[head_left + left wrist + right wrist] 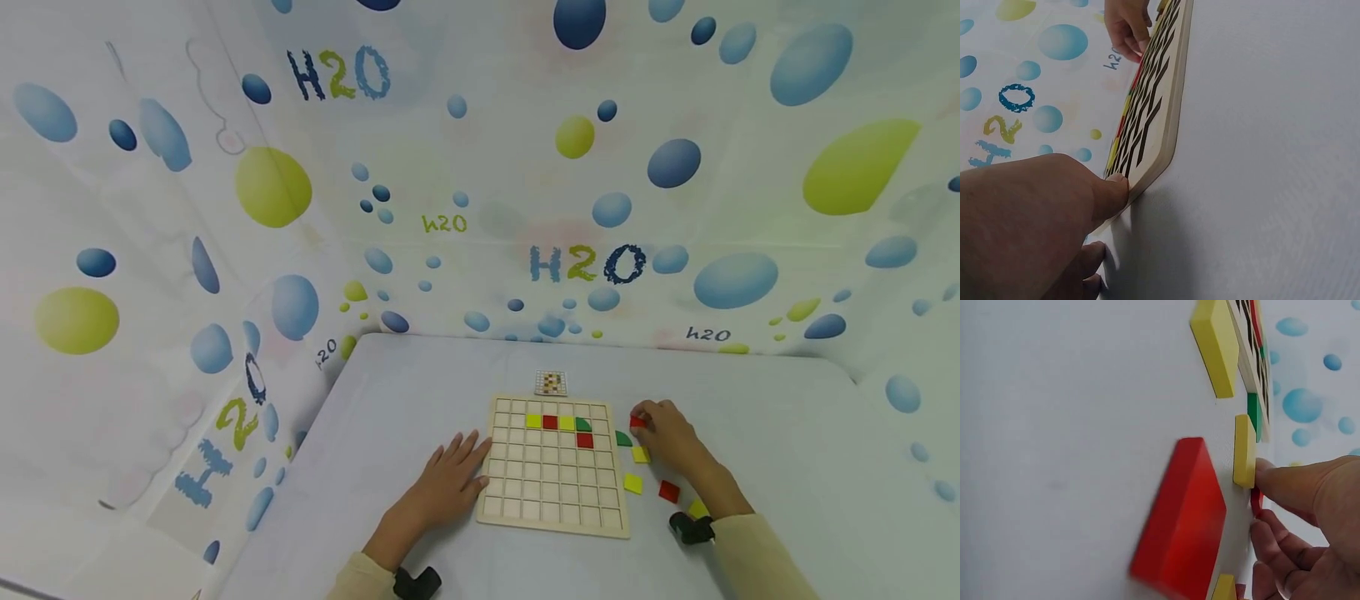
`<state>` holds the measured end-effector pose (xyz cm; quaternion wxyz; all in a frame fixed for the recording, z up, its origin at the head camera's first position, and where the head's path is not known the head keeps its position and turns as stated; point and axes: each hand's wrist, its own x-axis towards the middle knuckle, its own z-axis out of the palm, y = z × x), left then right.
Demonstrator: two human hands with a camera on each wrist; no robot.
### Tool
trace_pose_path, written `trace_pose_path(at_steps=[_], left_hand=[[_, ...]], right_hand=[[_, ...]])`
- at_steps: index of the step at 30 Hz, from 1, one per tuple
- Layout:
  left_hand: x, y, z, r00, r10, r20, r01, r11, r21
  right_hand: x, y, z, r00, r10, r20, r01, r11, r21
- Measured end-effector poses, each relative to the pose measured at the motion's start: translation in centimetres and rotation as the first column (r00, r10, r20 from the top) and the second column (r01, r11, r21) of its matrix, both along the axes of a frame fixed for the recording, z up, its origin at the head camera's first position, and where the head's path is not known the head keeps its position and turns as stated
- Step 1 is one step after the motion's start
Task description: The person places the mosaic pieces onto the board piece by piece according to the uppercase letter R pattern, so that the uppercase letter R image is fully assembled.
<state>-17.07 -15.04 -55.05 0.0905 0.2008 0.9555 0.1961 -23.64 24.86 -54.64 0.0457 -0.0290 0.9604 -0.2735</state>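
Observation:
My right hand (670,435) pinches a red tile (1256,501) between thumb and fingers, just right of the wooden grid board (555,528). The left hand (447,481) lies with fingers spread at the board's left edge, its thumb (1113,187) touching the rim in the left wrist view. In the upper rows of the grid sit yellow, red and green pieces, among them a red tile (585,440) below a green rounded piece (583,424). Near the right hand lie a loose green rounded piece (623,438) and a yellow tile (641,454).
A small pattern card (551,382) lies behind the board's top edge. More loose tiles are to the board's right: a yellow one (633,483), a red one (670,492) and another yellow one (698,508) near the right wrist. A white cloth (405,392) covers the table.

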Motion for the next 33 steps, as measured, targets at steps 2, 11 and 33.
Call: trace_pose_path(at_steps=[2, 11, 33], left_hand=[[0.0, 0.0, -0.1, 1.0, -0.001, -0.002, 0.001, 1.0, -0.004], [0.0, 0.0, -0.4, 1.0, 0.002, -0.013, -0.002, 1.0, 0.0], [0.1, 0.0, 0.0, 1.0, -0.005, -0.009, 0.005, 1.0, 0.005]], right_hand=[[-0.4, 0.0, -0.2, 1.0, 0.008, -0.013, -0.008, 1.0, -0.003], [-2.3, -2.1, 0.4, 1.0, -0.017, 0.005, 0.018, 0.994, -0.111], [0.3, -14.1, 0.3, 0.925, 0.332, -0.185, -0.328, 0.943, 0.053]])
